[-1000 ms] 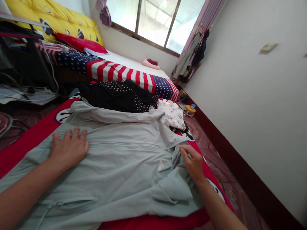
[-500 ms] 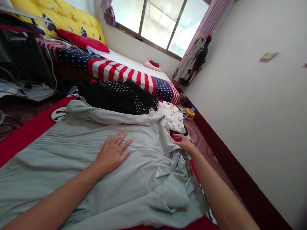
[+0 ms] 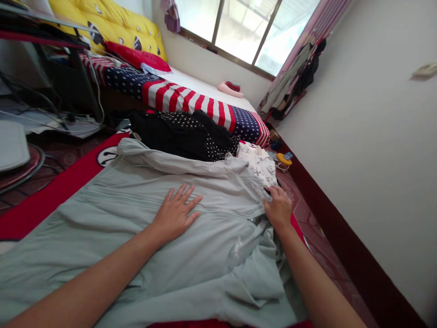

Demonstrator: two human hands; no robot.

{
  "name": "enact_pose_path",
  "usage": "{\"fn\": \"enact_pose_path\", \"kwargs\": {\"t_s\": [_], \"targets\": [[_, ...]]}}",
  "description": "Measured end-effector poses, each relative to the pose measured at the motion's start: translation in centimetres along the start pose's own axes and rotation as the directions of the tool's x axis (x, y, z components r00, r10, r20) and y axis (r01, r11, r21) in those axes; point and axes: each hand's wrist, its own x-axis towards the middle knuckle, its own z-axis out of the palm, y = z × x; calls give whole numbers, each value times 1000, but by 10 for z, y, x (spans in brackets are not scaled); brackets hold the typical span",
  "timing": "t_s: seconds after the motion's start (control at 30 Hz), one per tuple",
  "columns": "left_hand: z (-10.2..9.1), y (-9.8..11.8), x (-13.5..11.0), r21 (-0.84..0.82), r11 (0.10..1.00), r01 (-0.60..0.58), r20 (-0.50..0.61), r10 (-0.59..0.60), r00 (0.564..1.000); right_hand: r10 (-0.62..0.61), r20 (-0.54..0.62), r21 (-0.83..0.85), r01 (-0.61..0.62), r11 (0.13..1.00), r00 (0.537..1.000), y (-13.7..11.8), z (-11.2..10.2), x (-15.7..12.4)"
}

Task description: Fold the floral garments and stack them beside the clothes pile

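Observation:
A pale grey-green zip-up jacket (image 3: 205, 250) is spread over a red cloth (image 3: 51, 191), its zip running lengthwise across it. My left hand (image 3: 175, 214) lies flat on the jacket's middle, fingers spread. At the jacket's right end, near the top of the zip, my right hand (image 3: 278, 207) is closed on the collar edge; the thumb and some fingertips are partly hidden. Along the jacket's far side, one sleeve lies folded inward in a long strip. The near right part is bunched in loose folds beside a small white logo (image 3: 237, 246).
Beyond the jacket lie black dotted clothing (image 3: 184, 136) and a white patterned garment (image 3: 257, 161). A bed (image 3: 191, 98) with a striped, starred cover stands behind. A stool (image 3: 15, 150) and a desk (image 3: 51, 59) are at left, a wall (image 3: 368, 127) at right.
My right hand has drawn the collar outward to the right, and the turned-over flap there now lies flatter. My left hand stays flat on the jacket. The view has shifted slightly left.

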Motion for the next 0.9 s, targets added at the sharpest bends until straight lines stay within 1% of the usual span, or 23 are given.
{"fn": "enact_pose_path", "kwargs": {"t_s": [0.03, 0.07, 0.1, 0.13, 0.17, 0.2, 0.27, 0.33, 0.43, 0.53, 0.63, 0.73, 0.77, 0.83, 0.9], "targets": [[0, 0, 0, 1, 1000, -1, 2, 1, 1000, -95, -25, 74, 97, 993, 995, -11, 1, -5], [-1, 0, -1, 0, 1000, -1, 2, 1, 1000, -192, -13, 146, 192, 971, 981, -22, 4, -11], [-1, 0, -1, -2, 1000, -1, 1, 1, 1000, -278, 37, 205, 265, 942, 960, -32, 7, -18], [-1, 0, -1, -6, 1000, -1, 1, 1, 1000, -340, 106, 242, 307, 920, 934, -40, 11, -26], [-2, 0, -2, -10, 1000, -1, 1, 1, 1000, -375, 182, 258, 323, 910, 909, -46, 16, -34], [-2, 0, -2, -14, 1000, -1, 3, 1, 1000, -384, 248, 257, 322, 911, 889, -49, 21, -42], [-3, 0, -2, -23, 1000, 0, 14, 0, 1000, -361, 326, 232, 296, 927, 874, -51, 30, -53], [-4, 0, -1, -30, 1000, 5, 30, -4, 1000, -338, 345, 209, 280, 937, 876, -48, 35, -58], [-8, -1, -5, -41, 999, -8, 63, 10, 998, -335, 346, 190, 284, 940, 877, -43, 37, -59], [-18, -11, -18, -71, 994, -82, 159, 93, 983, -347, 341, 204, 291, 935, 873, -40, 37, -59], [-40, -30, -47, -128, 981, -142, 297, 175, 939, -352, 326, 248, 280, 927, 877, -36, 39, -60], [-69, -56, -91, -206, 971, -119, 388, 192, 902, -355, 322, 344, 241, 907, 878, -31, 35, -61], [-79, -64, -107, -230, 968, -100, 405, 188, 895, -361, 323, 394, 222, 892, 875, -29, 29, -64], [-96, -78, -142, -254, 965, -60, 432, 169, 886, -379, 342, 497, 176, 849, 860, -25, 8, -75], [-108, -88, -174, -240, 970, -29, 449, 137, 883, -433, 384, 571, 158, 805, 816, -23, -22, -94]]}}
